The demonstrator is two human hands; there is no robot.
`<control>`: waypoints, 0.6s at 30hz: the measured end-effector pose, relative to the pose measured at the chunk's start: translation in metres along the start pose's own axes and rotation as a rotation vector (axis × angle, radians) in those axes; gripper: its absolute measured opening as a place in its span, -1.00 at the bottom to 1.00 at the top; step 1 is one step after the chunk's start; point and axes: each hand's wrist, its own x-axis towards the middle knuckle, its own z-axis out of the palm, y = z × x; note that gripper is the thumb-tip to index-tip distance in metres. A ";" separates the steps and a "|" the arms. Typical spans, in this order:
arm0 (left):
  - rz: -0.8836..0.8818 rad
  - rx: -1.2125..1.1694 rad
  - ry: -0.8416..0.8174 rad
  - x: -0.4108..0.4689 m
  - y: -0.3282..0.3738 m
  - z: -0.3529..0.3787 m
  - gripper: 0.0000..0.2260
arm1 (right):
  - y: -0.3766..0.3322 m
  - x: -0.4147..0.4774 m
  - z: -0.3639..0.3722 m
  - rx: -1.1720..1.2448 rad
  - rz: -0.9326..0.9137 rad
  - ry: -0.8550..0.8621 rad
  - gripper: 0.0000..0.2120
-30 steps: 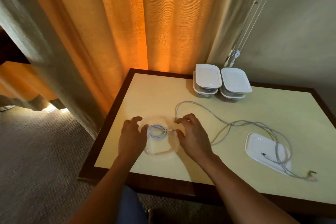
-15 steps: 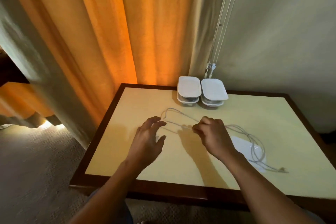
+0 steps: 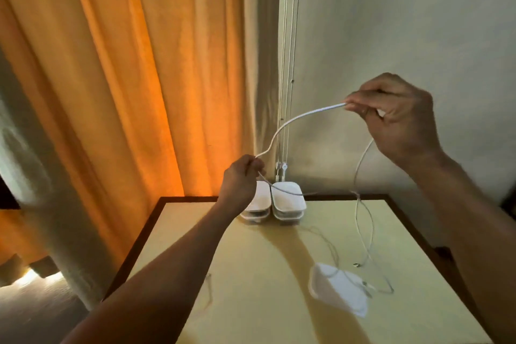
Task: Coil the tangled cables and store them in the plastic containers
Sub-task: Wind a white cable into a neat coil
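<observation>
A thin white cable (image 3: 293, 120) is stretched in the air between my two hands, well above the table. My left hand (image 3: 241, 180) pinches it low, in front of the stacked containers. My right hand (image 3: 396, 117) pinches it higher up at the right. From the right hand the cable hangs down in loose loops (image 3: 363, 232) to the tabletop, where its end lies over a white lid (image 3: 339, 292). Two stacks of lidded white plastic containers (image 3: 287, 200) stand at the table's far edge.
The yellow table (image 3: 251, 288) has a dark wooden rim. Orange curtains (image 3: 125, 78) hang behind it at the left, blind cords (image 3: 287, 64) run down the corner, and a plain wall fills the right. Carpet lies at lower left.
Both hands rose from the tabletop with the cable, the right one higher and further right. The camera tilted up. The clear container with a coiled cable seen earlier is out of sight.
</observation>
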 end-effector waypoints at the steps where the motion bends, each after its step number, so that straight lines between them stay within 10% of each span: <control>1: -0.010 -0.063 -0.018 0.004 0.005 0.000 -0.78 | 0.008 0.004 -0.006 -0.016 0.000 -0.034 -0.89; 7: 0.120 -0.330 -0.038 0.021 0.069 0.001 -0.80 | 0.030 -0.014 0.001 -0.138 0.391 -0.432 -0.82; 13: 0.243 -0.185 -0.098 0.039 0.117 0.012 -0.81 | -0.015 -0.004 0.013 0.223 0.663 -0.379 -0.36; 18: 0.297 -0.107 -0.136 0.044 0.131 -0.001 -0.80 | -0.028 0.036 0.006 0.272 0.656 -0.126 -0.87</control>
